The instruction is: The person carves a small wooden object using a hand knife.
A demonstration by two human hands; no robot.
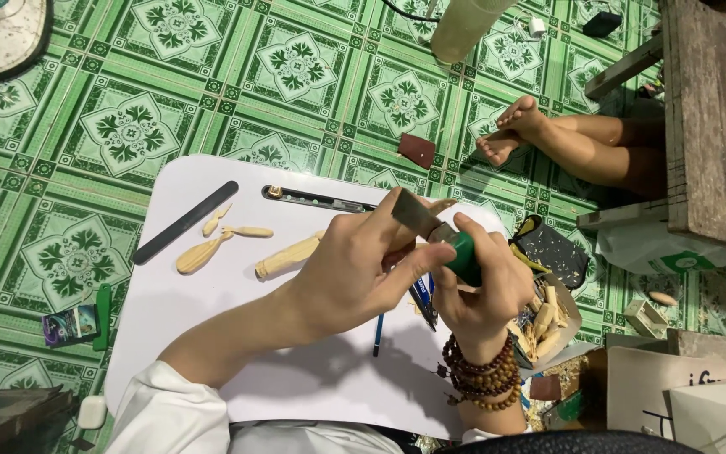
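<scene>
Centrally, over the white board (212,336), the right hand (485,286) is closed around a green-handled knife (439,231), its flat blade slanting up to the left. The left hand (363,269) curls in against it, fingers bent near the blade; whether it grips a workpiece I cannot tell. Just left lie pale carved wooden pieces (287,256), a smaller group (212,244), a dark file (185,222) and a black metal tool (317,199). A small bluish printed packet (69,324) sits on the green tiled floor (128,109) at lower left. Right of the hands, an open cardboard box (548,324) holds more pale sticks, and a white bag with a green label (657,252) lies beyond.
</scene>
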